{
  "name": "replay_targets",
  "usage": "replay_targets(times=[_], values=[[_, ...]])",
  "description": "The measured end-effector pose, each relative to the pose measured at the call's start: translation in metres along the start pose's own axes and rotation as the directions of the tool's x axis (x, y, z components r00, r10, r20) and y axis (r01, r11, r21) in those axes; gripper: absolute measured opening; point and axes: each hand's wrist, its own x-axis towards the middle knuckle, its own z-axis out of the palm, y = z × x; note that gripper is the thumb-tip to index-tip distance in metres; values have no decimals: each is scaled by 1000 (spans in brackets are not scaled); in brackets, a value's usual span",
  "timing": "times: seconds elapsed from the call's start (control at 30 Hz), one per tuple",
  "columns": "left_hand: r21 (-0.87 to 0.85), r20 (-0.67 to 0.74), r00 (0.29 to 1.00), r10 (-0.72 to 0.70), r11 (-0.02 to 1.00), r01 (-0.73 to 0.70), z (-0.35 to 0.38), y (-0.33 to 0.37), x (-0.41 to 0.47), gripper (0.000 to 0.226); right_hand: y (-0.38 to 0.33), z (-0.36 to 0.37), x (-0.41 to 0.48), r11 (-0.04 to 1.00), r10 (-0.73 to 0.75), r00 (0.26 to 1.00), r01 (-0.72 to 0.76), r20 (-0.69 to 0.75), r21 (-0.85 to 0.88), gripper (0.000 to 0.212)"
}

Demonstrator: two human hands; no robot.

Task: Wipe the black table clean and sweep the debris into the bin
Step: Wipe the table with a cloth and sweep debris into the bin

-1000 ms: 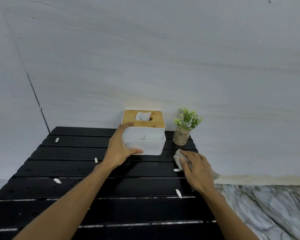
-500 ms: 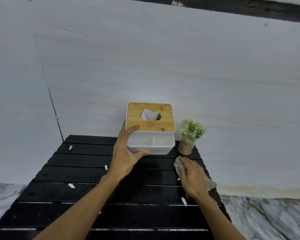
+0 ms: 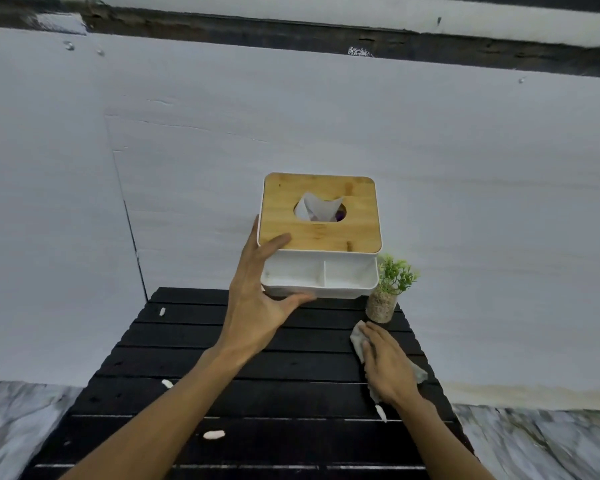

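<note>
- While the right hand [image 3: 387, 365] lies flat, fingers straight and together, it presses a pale cloth [image 3: 356, 338] onto the black table [image 3: 187, 341] near the table's right edge.
- The cloth shows beyond the fingertips and again at the outer side of the hand; the rest is hidden under the palm.
- The left hand [image 3: 257, 306] grips the tissue box [image 3: 321, 233] at its left side, with the thumb curled along the lower front edge and a finger laid on the corner of the wooden lid.
- The box is tilted toward the camera over the far end of the table and looks raised off the top, though its underside is hidden.
- A white tissue [image 3: 317, 209] stands out of the lid's opening, and the white front tray has two compartments.
- A small potted plant [image 3: 383, 296] stands upright at the far right corner, just beyond the cloth and just beside the box.
- Four white scraps of debris [image 3: 214, 434] lie well apart on the slats: one near the far left edge, two nearer on the left, one beside the right wrist.
- A pale wall [image 3: 465, 202] rises behind the table.
</note>
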Motion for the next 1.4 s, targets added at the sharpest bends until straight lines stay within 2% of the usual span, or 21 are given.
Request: replay_targets(times=[0.07,0.2,0.23,0.3,0.33,0.4,0.47,0.53,0.67,0.77,0.83,0.87,0.93,1.0,1.03,1.2,1.3,1.4], values=[[-1,-5,1000,19,1000,-19,1,2,1,91,-17,10,5,999,-18,1000,17,8,42,41],[-4,0,1000,24,1000,-24,7,-2,0,90,-41,20,8,975,-134,984,111,114,192,36],[-5,3,1000,20,1000,-20,8,-5,-1,90,-44,18,9,960,-126,988,98,94,261,33],[-4,8,1000,12,1000,-12,10,-13,-2,89,-46,14,14,934,-2,1000,13,-31,357,30],[-1,10,1000,10,1000,-10,11,-17,-2,88,-45,15,18,935,69,994,-36,-82,353,31],[5,17,1000,6,1000,-6,12,-24,-2,88,-46,19,28,968,124,988,-98,-97,233,35],[5,21,1000,1,1000,-1,13,-31,0,87,-50,28,39,993,103,993,-99,-54,71,35],[-16,22,1000,-12,1000,12,14,-36,2,87,-56,37,51,998,69,996,-70,-49,-6,31],[-31,21,1000,-20,999,20,15,-45,7,87,-72,52,78,999,36,999,-36,25,10,17],[-8,24,1000,-17,1000,17,16,-47,11,88,-90,56,82,996,-65,982,53,179,73,33],[-7,19,1000,-23,1000,23,15,-47,13,88,-96,54,78,974,-138,964,91,226,206,36],[-10,20,1000,-21,1000,21,13,-47,13,88,-95,52,75,958,-133,972,75,196,277,33],[-17,23,1000,-7,1000,7,10,-47,15,88,-88,47,77,950,-29,999,22,17,311,27],[-17,21,1000,1,1000,-1,7,-47,17,89,-74,44,84,962,120,983,-80,-141,261,24],[-13,21,1000,0,1000,0,5,-46,19,89,-68,44,88,968,162,974,-125,-161,220,23],[-16,15,1000,-2,1000,2,-1,-48,23,90,-67,63,102,982,182,979,-186,-88,-37,27],[-17,15,1000,11,1000,-11,-3,-52,24,89,-82,73,103,982,174,980,-181,-98,-59,30],[-13,10,1000,18,1000,-18,-6,-55,24,89,-102,83,106,991,123,992,-124,-28,-39,31]])
